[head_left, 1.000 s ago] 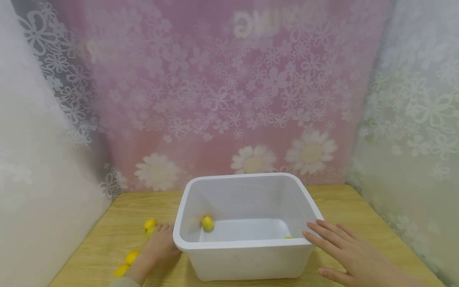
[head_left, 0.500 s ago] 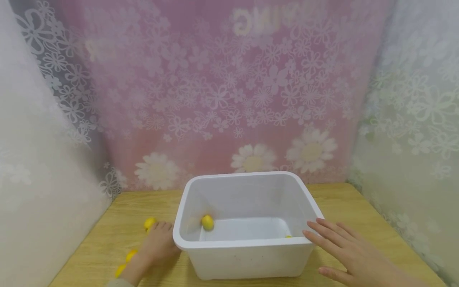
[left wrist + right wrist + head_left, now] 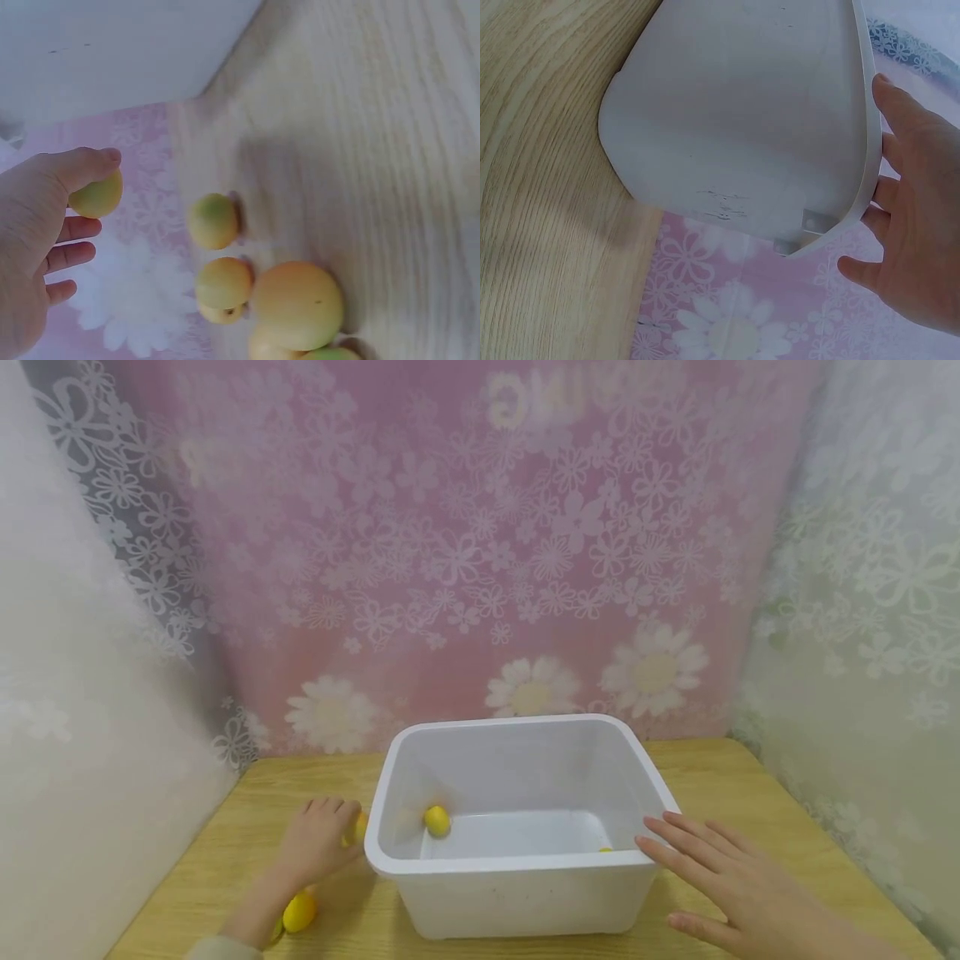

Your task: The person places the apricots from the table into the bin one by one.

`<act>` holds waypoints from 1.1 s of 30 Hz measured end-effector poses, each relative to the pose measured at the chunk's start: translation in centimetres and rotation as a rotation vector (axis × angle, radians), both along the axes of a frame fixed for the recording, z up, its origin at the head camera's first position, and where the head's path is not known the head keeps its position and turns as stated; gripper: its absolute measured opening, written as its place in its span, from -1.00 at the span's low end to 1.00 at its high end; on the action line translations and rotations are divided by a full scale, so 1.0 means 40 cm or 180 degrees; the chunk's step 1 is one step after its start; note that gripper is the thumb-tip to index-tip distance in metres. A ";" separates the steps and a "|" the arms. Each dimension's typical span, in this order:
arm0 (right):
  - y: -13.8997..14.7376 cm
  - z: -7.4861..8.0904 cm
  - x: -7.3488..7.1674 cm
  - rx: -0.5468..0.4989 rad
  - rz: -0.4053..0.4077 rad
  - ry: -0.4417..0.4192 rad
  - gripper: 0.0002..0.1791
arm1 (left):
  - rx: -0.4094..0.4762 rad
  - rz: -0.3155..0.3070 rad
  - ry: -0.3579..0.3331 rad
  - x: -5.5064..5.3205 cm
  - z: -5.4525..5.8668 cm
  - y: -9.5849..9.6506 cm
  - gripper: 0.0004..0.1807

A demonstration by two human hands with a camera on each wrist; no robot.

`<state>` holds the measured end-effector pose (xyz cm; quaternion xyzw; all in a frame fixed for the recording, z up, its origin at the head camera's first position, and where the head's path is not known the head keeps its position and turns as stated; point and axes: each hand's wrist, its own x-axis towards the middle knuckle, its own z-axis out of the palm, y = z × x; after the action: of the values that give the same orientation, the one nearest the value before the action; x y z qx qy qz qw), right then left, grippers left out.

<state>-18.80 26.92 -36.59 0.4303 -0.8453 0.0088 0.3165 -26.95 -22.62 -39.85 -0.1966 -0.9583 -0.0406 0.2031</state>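
A white plastic tub (image 3: 525, 897) stands on the table, one lemon (image 3: 437, 820) in its left corner. A yellow sliver of another fruit (image 3: 606, 850) peeks over the front rim at right. My left hand (image 3: 318, 843) pinches a lemon (image 3: 97, 196) between thumb and fingers, raised just left of the tub. Its other fingers are spread apart in the left wrist view. My right hand (image 3: 738, 881) lies with straight fingers at the tub's right rim, fingertips over the edge.
More lemons (image 3: 214, 221) lie on the wooden table (image 3: 187, 860) left of the tub; in the head view the left forearm covers some, and one lemon (image 3: 300, 912) shows beside it. A pink flowered sheet (image 3: 465, 610) hangs behind, pale sheets at both sides.
My left hand has picked up a lemon from the table and lifted it up toward the tub's left rim. My right hand stays at the right rim.
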 end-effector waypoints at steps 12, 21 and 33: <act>-0.001 0.004 0.000 0.0002 0.0058 0.0025 -0.23 | 0.0003 0.0175 -0.0004 -0.005 0.110 -0.009 -0.49; -0.002 0.003 0.001 0.0010 0.0026 0.0024 -0.21 | -0.0160 0.0031 0.0263 -0.029 0.188 0.005 -0.52; -0.004 0.002 0.002 -0.0012 -0.0003 0.0021 -0.22 | -0.0151 -0.0076 0.0215 -0.058 0.249 0.057 -0.51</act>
<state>-18.71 26.77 -36.52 0.4293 -0.8445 0.0088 0.3201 -29.25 -20.33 -29.87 -0.2141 -0.9492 -0.0137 0.2302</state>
